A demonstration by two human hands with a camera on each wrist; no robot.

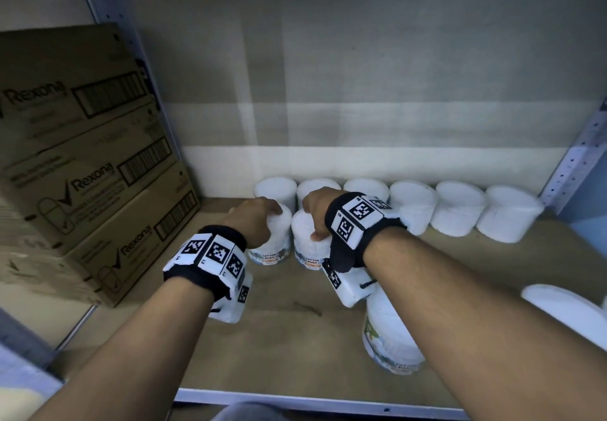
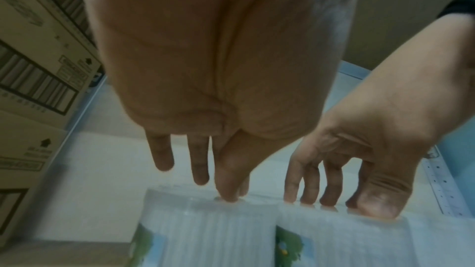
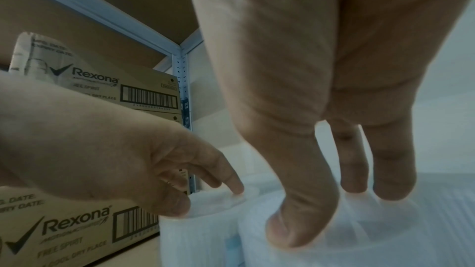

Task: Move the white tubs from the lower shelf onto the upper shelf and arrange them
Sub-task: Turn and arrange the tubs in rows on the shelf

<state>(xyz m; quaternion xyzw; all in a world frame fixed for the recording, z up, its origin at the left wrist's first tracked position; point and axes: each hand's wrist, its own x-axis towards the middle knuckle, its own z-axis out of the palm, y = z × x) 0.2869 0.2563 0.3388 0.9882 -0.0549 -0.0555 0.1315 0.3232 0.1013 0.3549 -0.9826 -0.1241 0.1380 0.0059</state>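
Two white cotton-bud tubs stand side by side on the brown shelf board [image 1: 262, 338], in front of a back row of tubs. My left hand [image 1: 259, 220] comes down on the left tub [image 1: 279, 250], thumb on its near rim and fingers over the lid. My right hand [image 1: 315, 213] grips the right tub [image 1: 308, 253] the same way. From the left wrist, my left hand [image 2: 221, 180] touches the left tub [image 2: 210, 230], and the right hand [image 2: 359, 170] sits on the right tub [image 2: 347, 241]. The right wrist view has my right hand [image 3: 339, 206] on its tub [image 3: 359, 251] and the left hand [image 3: 128, 159] on the other tub [image 3: 200, 235].
Several more white tubs [image 1: 456, 207] line the back wall. Another tub [image 1: 387, 342] stands near the front under my right forearm, and one more [image 1: 558, 309] shows at the right edge. Stacked Rexona cartons [image 1: 82, 174] fill the left side. A metal upright [image 1: 574, 164] bounds the right.
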